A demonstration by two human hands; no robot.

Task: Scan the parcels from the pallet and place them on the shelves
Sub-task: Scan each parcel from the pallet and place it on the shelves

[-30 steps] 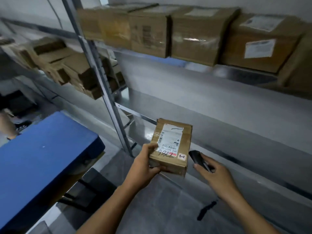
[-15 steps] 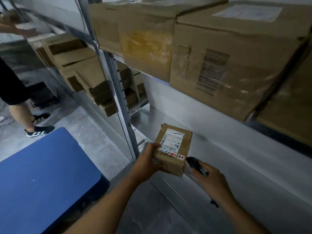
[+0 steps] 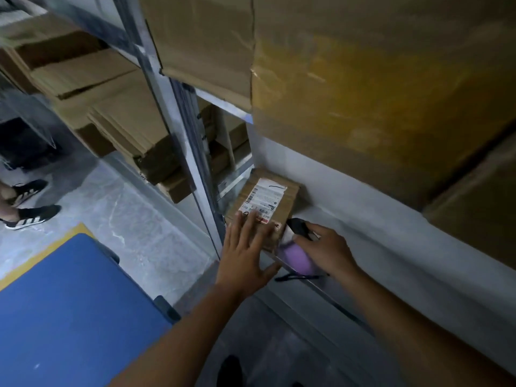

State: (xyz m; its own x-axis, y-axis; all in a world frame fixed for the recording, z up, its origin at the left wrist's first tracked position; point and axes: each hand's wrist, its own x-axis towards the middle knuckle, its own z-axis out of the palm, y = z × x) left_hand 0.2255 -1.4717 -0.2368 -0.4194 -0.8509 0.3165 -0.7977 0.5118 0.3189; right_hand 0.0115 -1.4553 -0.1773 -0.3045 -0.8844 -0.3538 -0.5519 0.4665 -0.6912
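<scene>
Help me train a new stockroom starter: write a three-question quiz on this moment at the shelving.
1. True or false: the left hand rests flat, fingers straight, on top of the small parcel.
2. Fill in: the right hand grips a black ____.
3. Where does the small parcel lie? A. in a plastic crate; B. on the metal shelf below the large boxes; C. on a conveyor belt.
Key: 1 true; 2 scanner; 3 B.
</scene>
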